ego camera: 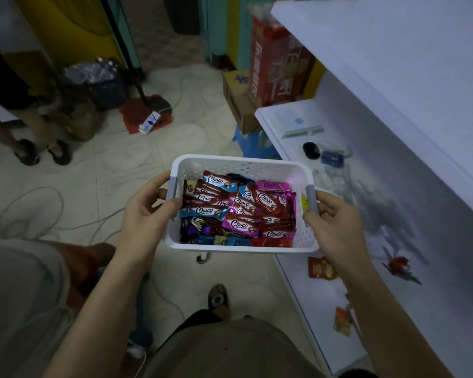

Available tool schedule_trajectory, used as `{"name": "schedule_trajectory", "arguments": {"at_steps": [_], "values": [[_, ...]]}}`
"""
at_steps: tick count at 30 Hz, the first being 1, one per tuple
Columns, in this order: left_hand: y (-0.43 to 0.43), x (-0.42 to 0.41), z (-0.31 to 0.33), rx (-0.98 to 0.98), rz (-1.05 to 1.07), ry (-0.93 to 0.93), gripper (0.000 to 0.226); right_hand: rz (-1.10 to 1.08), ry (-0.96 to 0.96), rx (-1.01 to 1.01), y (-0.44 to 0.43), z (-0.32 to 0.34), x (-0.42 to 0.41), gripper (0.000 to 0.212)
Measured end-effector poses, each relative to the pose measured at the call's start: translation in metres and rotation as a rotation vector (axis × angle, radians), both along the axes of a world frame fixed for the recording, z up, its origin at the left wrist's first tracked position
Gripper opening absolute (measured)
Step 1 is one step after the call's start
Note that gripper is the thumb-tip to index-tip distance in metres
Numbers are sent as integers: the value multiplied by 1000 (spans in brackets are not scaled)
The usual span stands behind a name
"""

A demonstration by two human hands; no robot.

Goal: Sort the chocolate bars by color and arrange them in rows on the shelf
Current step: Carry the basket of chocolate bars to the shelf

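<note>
A white perforated plastic basket is held in the air in front of me, beside the shelf. It is full of Choco bars in mixed wrappers: red, blue, pink and dark purple, lying jumbled. My left hand grips the basket's left handle, thumb over the rim. My right hand grips its right handle. The white shelf stretches along the right, its lower board level with the basket.
On the shelf board lie a black case, a blue packet, clear wrappers, a red snack packet and a red toy. Cables trail over the tiled floor. Cardboard boxes and a blue stool stand behind. Another person's legs are at left.
</note>
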State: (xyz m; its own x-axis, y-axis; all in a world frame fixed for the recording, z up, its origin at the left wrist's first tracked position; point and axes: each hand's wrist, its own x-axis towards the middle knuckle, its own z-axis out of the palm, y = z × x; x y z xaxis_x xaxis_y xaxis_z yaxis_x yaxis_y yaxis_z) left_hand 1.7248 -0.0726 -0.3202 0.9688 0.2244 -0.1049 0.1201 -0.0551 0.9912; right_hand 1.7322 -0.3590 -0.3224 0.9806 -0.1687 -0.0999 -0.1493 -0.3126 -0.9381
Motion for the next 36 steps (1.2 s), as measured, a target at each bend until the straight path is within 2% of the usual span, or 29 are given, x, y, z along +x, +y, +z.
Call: {"name": "schedule_trajectory", "arguments": {"at_steps": [2,11,23,25,29,36], "values": [[11,37,3,0,6,-1,46,10,-9,8,12,7,38,69],[50,160,4,37,58,12,49,76,8,31,52,10,179,61],[49,320,-6,-4,137,2,50,145,-11,-43,55,1,371,35],[49,344,-10,8,114,-1,50,136,-1,-71,54,0,391,27],[51,398,-10,7,59,6,54,71,22,-61,51,12,417,27],[70,511,11,4,-164,-78,47,-110,-84,-3,69,32,455,40]]}}
